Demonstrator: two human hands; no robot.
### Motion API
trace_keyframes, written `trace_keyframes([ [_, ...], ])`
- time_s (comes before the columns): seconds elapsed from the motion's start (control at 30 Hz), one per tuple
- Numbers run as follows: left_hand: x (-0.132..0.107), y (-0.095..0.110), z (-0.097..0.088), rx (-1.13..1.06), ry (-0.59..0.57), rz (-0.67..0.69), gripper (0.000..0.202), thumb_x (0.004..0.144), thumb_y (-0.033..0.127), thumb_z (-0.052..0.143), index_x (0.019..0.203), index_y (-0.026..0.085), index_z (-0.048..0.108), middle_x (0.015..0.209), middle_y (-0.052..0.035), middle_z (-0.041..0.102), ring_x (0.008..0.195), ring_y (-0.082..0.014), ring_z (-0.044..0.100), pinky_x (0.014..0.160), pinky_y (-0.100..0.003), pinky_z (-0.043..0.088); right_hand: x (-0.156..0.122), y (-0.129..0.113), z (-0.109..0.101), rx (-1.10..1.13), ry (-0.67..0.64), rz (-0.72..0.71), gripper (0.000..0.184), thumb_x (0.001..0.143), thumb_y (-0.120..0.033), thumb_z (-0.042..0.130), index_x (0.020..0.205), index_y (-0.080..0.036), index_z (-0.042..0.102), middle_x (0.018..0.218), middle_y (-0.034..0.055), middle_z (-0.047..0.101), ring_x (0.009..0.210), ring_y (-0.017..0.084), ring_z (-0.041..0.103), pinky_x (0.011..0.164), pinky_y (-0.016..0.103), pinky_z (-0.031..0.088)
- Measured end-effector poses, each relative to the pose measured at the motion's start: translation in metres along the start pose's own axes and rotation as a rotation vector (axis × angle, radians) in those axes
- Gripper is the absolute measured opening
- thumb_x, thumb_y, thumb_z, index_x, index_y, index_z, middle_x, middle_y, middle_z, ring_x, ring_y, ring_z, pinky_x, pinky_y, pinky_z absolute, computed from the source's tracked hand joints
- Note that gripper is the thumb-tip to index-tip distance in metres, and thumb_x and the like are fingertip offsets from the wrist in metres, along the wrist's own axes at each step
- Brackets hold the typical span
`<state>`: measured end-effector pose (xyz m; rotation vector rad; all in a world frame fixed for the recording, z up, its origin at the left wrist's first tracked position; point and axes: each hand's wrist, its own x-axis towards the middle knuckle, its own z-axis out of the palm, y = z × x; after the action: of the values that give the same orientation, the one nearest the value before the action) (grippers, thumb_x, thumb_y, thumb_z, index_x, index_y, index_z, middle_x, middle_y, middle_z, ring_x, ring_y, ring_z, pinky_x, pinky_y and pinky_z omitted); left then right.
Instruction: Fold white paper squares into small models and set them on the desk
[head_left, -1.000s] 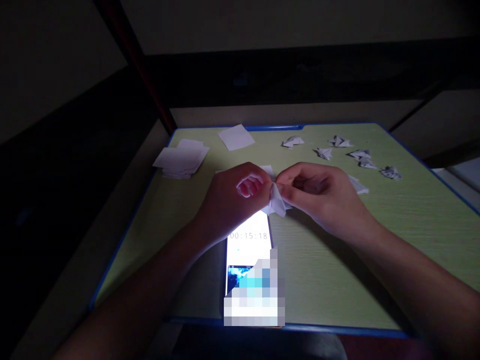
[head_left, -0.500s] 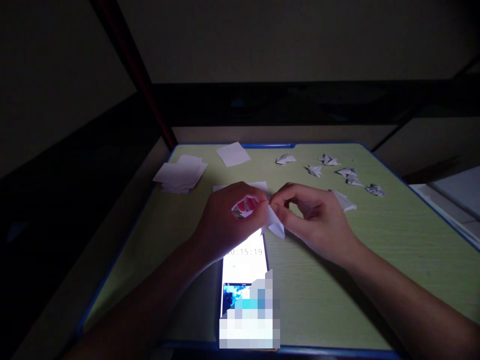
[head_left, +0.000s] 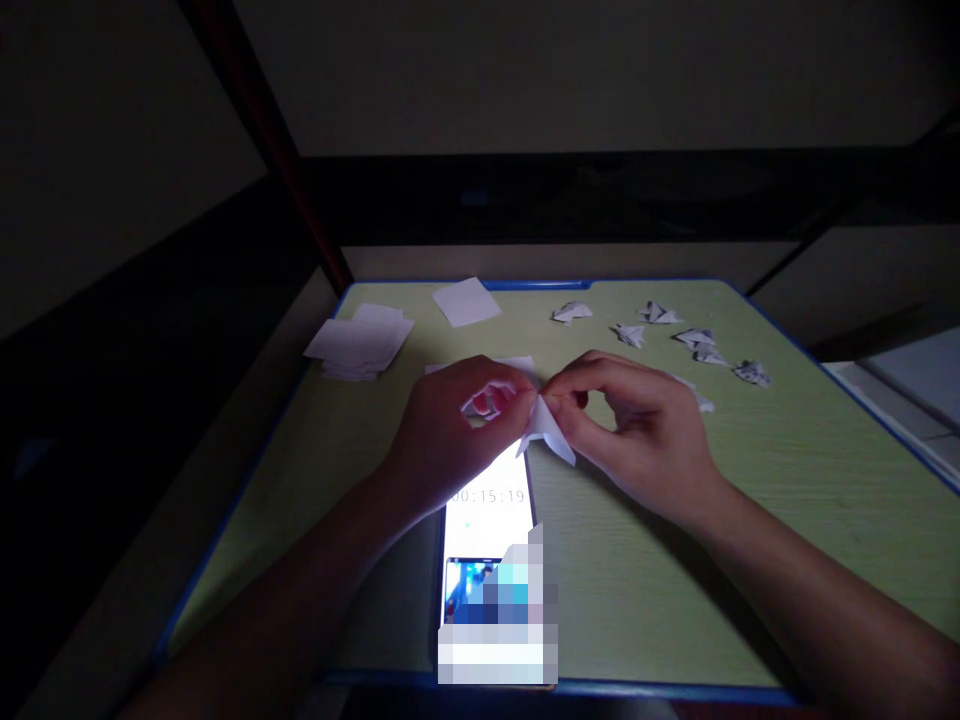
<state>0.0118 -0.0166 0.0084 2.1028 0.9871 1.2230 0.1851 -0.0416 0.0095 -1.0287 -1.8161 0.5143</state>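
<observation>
Both hands meet over the middle of a green table (head_left: 750,520) with a blue rim. My left hand (head_left: 457,425) and my right hand (head_left: 637,420) pinch a small folded white paper piece (head_left: 551,435) between their fingertips, a little above the table. A lit phone (head_left: 487,540) lies flat just under my left hand, its screen showing a timer. A white sheet (head_left: 517,362) lies behind my hands, partly hidden.
A stack of white paper squares (head_left: 360,342) sits at the table's left edge and a single square (head_left: 466,301) near the far edge. Several small folded paper figures (head_left: 697,338) are scattered at the far right. The room around is dark.
The view has shifted down and then slightly up, so the table sits lower in the frame than a second ago. My fingers have kept their pinch on the paper, which has turned slightly.
</observation>
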Motion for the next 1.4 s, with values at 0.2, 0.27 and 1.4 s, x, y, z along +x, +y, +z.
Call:
trace_keyframes([
  [0.2,-0.0011,-0.0018,0.0014,0.073,0.017,0.139,0.004,0.079,0.013,0.062,0.077,0.016,0.064,0.074,0.0018,0.069,0.063,-0.0068,0.06,0.059,-0.018,0.049,-0.0006,-0.0013,-0.0005,0.099,-0.028,0.121,0.008,0.081,-0.019,0.061,0.074,-0.02,0.064,0.066,-0.0002,0.062,0.06,0.013,0.054,0.053,0.026,0.04],
  [0.27,-0.0014,-0.0016,0.0015,0.095,0.014,0.171,0.004,0.079,0.013,0.062,0.077,0.017,0.063,0.075,0.0018,0.068,0.063,-0.0069,0.06,0.059,-0.019,0.049,-0.001,-0.001,-0.0004,0.13,-0.057,0.159,0.009,0.081,-0.019,0.06,0.074,-0.02,0.064,0.064,-0.0009,0.062,0.057,0.012,0.053,0.05,0.025,0.038],
  [1.4,0.0024,-0.0019,0.004,-0.355,-0.096,-0.225,0.007,0.076,0.021,0.063,0.074,0.018,0.057,0.074,0.0007,0.066,0.068,-0.0098,0.063,0.062,-0.02,0.052,-0.0046,0.002,0.0024,0.162,0.015,0.141,0.007,0.078,-0.016,0.065,0.074,-0.022,0.067,0.064,-0.0014,0.062,0.059,0.013,0.055,0.053,0.026,0.04],
])
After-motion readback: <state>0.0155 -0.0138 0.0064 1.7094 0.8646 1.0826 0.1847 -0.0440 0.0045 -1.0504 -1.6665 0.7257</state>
